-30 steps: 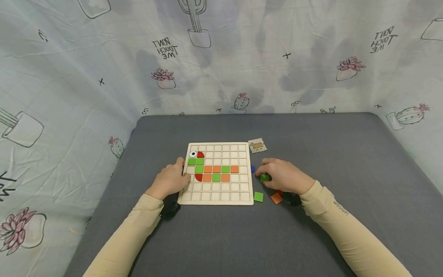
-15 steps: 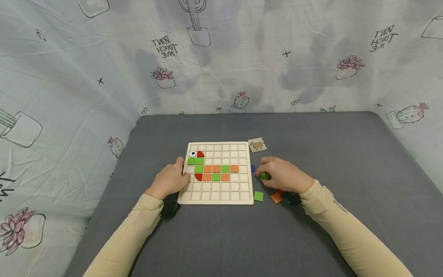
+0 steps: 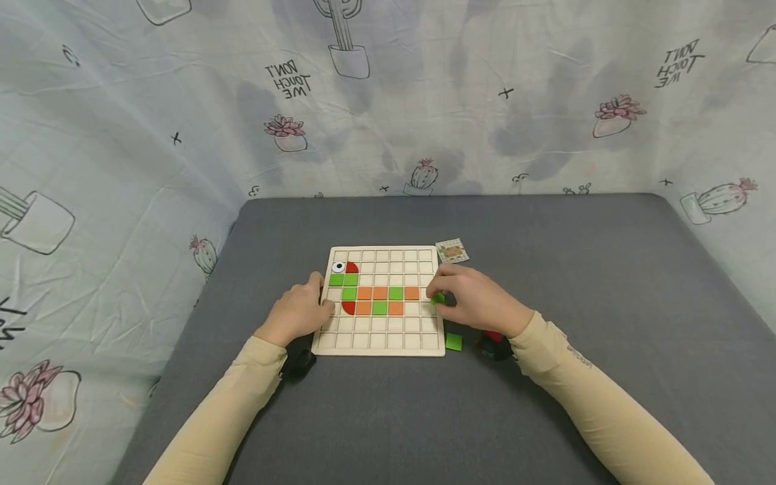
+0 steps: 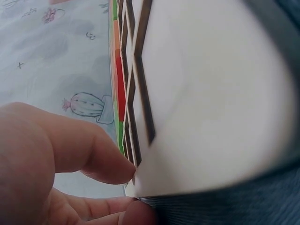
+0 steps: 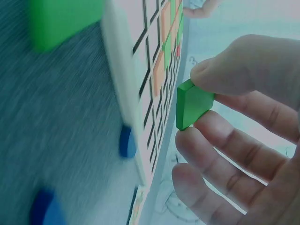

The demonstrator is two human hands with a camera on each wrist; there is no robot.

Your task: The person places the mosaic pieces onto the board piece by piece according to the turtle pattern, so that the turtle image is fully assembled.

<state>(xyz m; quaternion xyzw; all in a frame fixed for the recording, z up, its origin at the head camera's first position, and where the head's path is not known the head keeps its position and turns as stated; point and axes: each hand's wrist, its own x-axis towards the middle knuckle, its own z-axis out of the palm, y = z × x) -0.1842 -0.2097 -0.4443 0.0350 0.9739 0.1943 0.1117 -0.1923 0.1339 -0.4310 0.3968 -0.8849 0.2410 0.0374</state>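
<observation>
A pale wooden grid board (image 3: 378, 345) lies on the table, with green, orange and red tiles and an eye piece (image 3: 339, 267) in its cells. My left hand (image 3: 297, 311) grips the board's left edge; in the left wrist view the thumb (image 4: 105, 157) lies on the rim and other fingertips are at its side. Over the board's right edge, my right hand (image 3: 481, 300) pinches a green square tile (image 5: 194, 105) between thumb and fingers. The tile is tilted and raised off the board, its lower fingers spread apart beneath it.
By the board's lower right corner lies a loose green tile (image 3: 453, 341). A red piece (image 3: 494, 335) shows partly under my right wrist. Two blue pieces (image 5: 126, 142) appear in the right wrist view. A small pattern card (image 3: 452, 251) rests beside the upper right corner.
My right hand has moved left from the loose pieces to the board's right edge, carrying the green tile. The left hand stays on the board's left edge.
</observation>
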